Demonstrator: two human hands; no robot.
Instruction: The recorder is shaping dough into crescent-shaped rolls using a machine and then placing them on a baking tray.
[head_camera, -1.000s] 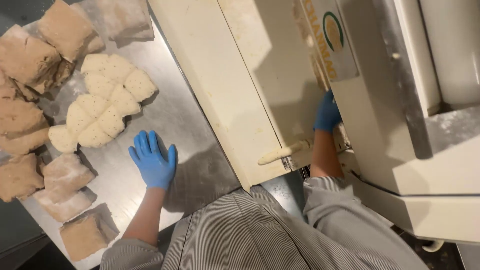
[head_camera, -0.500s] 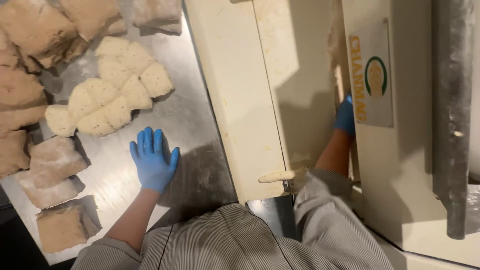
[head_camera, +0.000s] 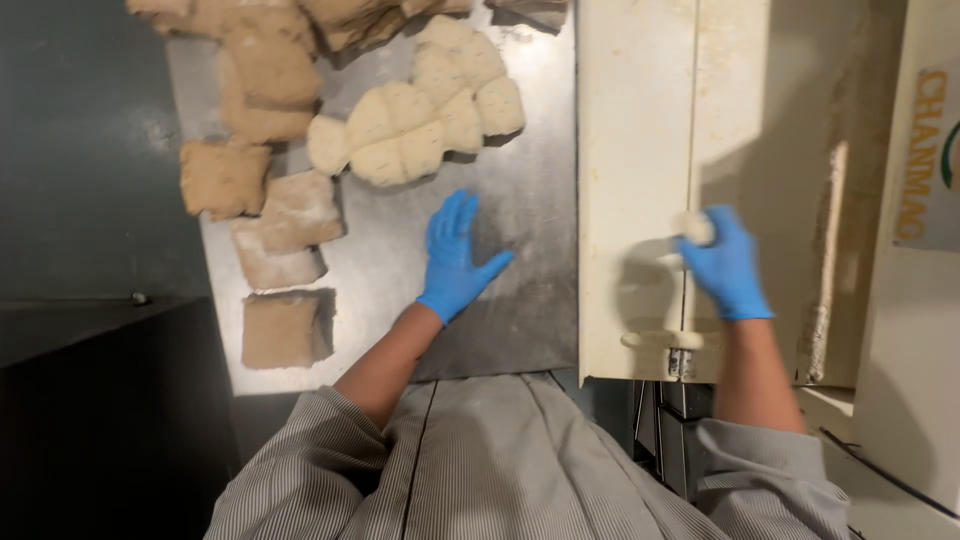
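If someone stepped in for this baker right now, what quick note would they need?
Left hand: blue glove, open, flat on the floured metal table, holding nothing.
Right hand: blue glove, fingers closed on a small dough piece over the cream machine tray.
A rolled dough stick lies at the tray's near edge.
On the table: a cluster of pale divided dough pieces just beyond the left hand, and browner square dough slabs further left.
Most of the dough lies on the table, not on the tray.

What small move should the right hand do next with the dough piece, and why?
Probably carry it over to the steel table. The right hand holds a small dough piece above the cream machine tray, while the left hand rests flat near the scored dough rounds.
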